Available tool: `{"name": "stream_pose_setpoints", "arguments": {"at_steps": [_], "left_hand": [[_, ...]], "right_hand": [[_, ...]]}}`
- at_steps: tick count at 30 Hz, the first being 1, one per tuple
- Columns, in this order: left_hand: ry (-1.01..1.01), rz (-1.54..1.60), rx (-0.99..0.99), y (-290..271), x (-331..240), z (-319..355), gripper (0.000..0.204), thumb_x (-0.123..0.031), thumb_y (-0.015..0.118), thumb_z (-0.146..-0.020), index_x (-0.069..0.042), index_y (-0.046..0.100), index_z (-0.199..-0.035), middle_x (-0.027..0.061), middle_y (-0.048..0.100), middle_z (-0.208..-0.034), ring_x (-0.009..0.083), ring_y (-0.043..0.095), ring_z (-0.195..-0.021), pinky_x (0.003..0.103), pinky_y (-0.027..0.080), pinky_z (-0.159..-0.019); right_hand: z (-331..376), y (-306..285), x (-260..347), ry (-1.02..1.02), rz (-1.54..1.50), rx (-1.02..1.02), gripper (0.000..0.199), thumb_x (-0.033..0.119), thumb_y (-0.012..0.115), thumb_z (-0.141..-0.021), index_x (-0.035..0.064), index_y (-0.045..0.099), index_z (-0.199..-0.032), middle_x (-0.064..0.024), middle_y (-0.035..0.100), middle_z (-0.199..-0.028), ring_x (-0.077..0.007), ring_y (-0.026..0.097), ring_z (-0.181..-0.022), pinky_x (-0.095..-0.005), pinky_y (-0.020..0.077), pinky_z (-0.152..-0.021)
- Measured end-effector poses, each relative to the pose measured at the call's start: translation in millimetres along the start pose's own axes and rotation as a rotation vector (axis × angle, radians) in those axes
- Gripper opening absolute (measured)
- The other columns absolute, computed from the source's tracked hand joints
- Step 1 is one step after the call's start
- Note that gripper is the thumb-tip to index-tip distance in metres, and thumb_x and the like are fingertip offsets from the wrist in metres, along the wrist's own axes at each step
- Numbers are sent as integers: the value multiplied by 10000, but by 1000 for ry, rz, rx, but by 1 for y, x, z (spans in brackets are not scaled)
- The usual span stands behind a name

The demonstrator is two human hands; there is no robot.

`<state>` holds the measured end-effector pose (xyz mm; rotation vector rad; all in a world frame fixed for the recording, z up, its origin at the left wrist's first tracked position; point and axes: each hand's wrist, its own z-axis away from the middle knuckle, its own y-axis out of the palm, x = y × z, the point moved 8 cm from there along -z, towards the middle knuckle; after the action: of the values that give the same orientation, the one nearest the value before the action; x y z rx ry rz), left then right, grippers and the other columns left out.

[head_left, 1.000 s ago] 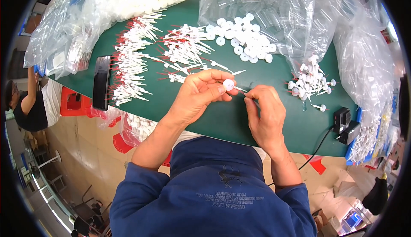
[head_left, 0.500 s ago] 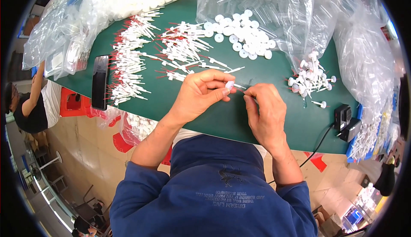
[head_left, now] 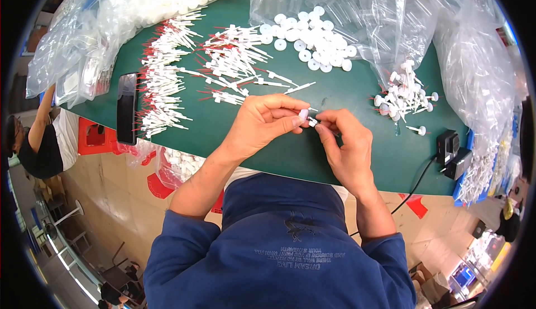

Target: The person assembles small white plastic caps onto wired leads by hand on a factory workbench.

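Now both hands (head_left: 312, 127) have closed together on the small white part (head_left: 310, 120).

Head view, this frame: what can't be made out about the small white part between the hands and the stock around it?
- Small white part: mostly covered by the fingertips of the left hand and right hand; its shape is unclear.
- Clear bags: glare and creases blur their contents.
- Black device: near the rim, too small to identify.
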<state>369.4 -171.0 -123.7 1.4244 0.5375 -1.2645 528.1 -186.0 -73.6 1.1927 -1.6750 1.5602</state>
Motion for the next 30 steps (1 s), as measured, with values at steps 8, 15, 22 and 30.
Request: {"name": "stream_pose_setpoints", "arguments": {"at_steps": [8, 15, 22, 30], "left_hand": [[-6, -17, 24, 2, 3, -1, 256, 13, 629, -969, 74, 650, -1216, 130, 717, -1083, 187, 717, -997, 282, 596, -829], [-13, -43, 48, 7, 4, -1, 243, 27, 635, -960, 62, 667, -1198, 119, 713, -1052, 199, 726, -969, 278, 599, -809], [-22, -21, 60, 6, 5, -2, 213, 33, 652, -948, 62, 698, -1154, 114, 701, -1063, 205, 729, -952, 278, 597, -805], [-19, 33, 60, 8, 11, 0, 197, 34, 667, -937, 73, 710, -1125, 107, 703, -1008, 193, 726, -902, 272, 597, -794]], "right_hand": [[2, 0, 11, -161, 213, -29, 192, -47, 728, -806, 32, 647, -962, -98, 621, -849, -288, 640, -706, -371, 510, -605], [5, 1, 17, -220, 335, -15, 136, 3, 708, -845, 62, 626, -937, -81, 587, -803, -285, 620, -651, -393, 482, -549], [7, 5, 21, -291, 374, -32, 148, -8, 708, -832, 60, 607, -916, -83, 544, -745, -269, 583, -580, -376, 459, -508], [14, 17, 24, -390, 358, -140, 160, -41, 706, -805, 42, 601, -893, -79, 519, -695, -244, 553, -559, -362, 439, -486]]}}
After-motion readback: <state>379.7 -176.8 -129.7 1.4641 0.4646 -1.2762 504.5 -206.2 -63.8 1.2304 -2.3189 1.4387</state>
